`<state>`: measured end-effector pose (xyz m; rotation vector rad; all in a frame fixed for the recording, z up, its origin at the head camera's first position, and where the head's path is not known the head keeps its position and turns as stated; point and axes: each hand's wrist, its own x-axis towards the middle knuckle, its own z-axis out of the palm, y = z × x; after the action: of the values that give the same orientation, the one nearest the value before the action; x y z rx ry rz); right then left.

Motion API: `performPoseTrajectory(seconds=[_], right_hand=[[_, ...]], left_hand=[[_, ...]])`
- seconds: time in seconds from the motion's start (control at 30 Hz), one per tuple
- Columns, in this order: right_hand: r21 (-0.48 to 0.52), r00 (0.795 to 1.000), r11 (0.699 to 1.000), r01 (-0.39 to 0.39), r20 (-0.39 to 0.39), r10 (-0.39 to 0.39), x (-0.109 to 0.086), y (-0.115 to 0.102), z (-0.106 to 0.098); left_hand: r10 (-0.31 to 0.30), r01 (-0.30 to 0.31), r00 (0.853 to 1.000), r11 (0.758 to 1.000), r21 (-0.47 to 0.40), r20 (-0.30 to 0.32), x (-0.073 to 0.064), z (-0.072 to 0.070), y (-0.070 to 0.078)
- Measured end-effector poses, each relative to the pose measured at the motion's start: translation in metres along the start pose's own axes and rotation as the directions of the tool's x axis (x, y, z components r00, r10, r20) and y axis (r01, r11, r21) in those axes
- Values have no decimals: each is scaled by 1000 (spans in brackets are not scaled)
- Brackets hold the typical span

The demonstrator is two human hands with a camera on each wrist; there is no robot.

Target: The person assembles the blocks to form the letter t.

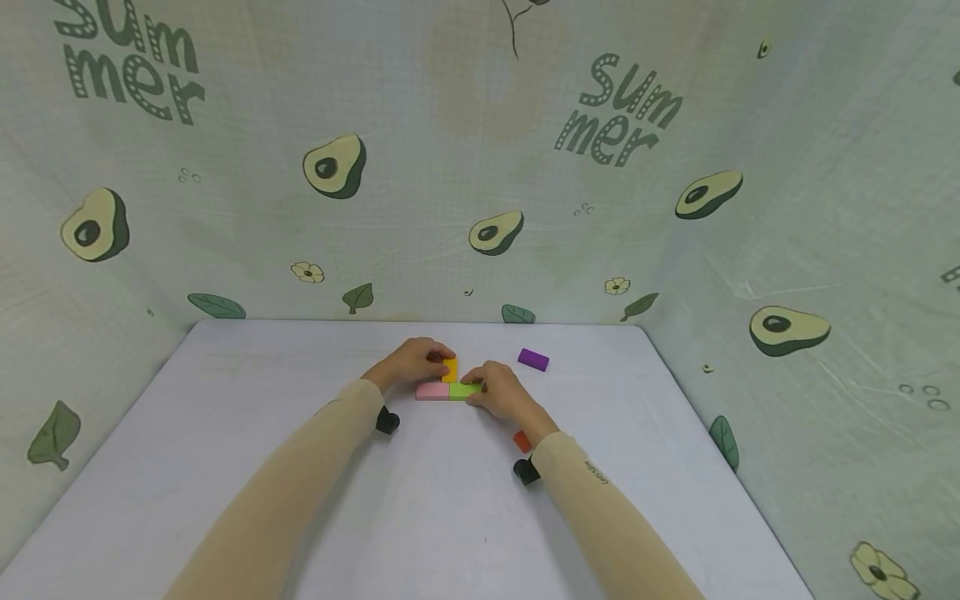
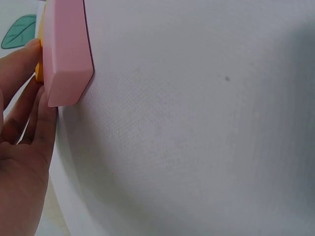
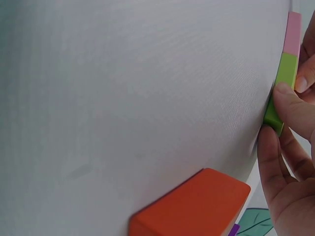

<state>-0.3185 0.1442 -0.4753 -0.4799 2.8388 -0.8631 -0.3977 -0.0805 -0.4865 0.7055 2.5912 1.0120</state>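
A pink block [image 1: 432, 392] and a lime green block [image 1: 460, 392] lie end to end on the white table. With thumb and fingers my left hand [image 1: 415, 361] pinches a yellow block [image 1: 450, 370] at the far side of this row, near the joint. In the left wrist view the pink block [image 2: 69, 54] hides most of the yellow one. My right hand [image 1: 502, 391] grips the green block by its right end. The right wrist view has the thumb on the face of the green block [image 3: 286, 71] and the fingers around its end.
An orange-red block [image 1: 522, 441] lies beneath the right wrist, partly covered by it in the head view. Farther back on the right is a purple block [image 1: 533, 360]. A cloth [image 1: 420, 250] printed with avocados hangs behind the table [image 1: 450, 517] and along its sides.
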Motion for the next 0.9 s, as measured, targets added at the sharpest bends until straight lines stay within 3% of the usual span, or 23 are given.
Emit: performPoseTrajectory(seconds=[0.9], right_hand=[[-12,1000,1000,16,-1,-16,0,1,0]], left_hand=[[7,-7,1000,1000,-4,-11,-1,0,1]])
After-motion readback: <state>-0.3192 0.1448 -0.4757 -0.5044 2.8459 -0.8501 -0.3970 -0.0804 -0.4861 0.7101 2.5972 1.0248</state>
